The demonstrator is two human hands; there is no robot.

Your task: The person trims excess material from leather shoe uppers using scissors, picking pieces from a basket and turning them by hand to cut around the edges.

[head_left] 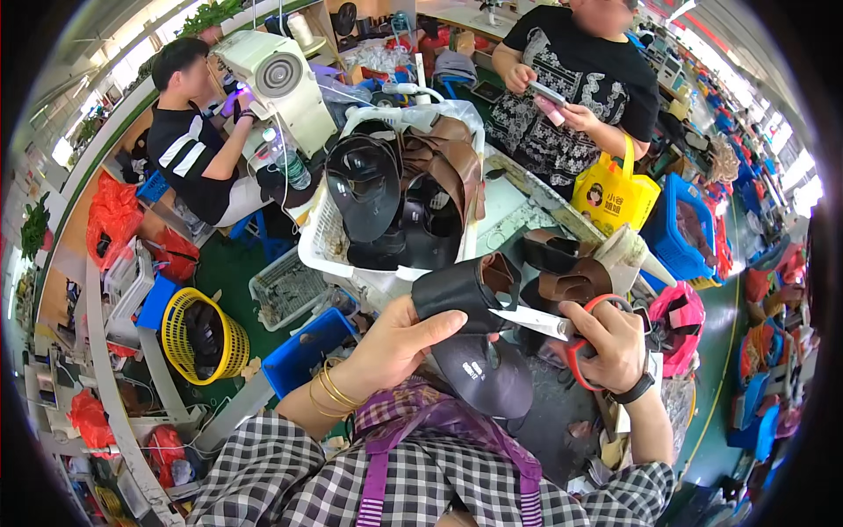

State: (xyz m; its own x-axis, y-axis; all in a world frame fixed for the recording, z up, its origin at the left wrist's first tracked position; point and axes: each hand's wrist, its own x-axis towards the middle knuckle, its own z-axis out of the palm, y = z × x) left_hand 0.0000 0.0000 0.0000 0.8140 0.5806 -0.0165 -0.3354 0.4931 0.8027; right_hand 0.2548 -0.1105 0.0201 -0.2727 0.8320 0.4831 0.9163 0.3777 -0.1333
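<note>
Grips a black leather sandal [492,386] in left hand [399,342] and red-handled scissors [560,328] in right hand [610,347], so may nick the leather [446,292] or thumb [442,327] by slip of blade [522,317].

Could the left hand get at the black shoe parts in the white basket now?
Probably not: the left hand is busy holding a black shoe piece, though the open-topped white basket leaves those parts exposed.

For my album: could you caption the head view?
Left hand holding a black shoe piece, right hand pointing red-handled scissors at it.
</note>
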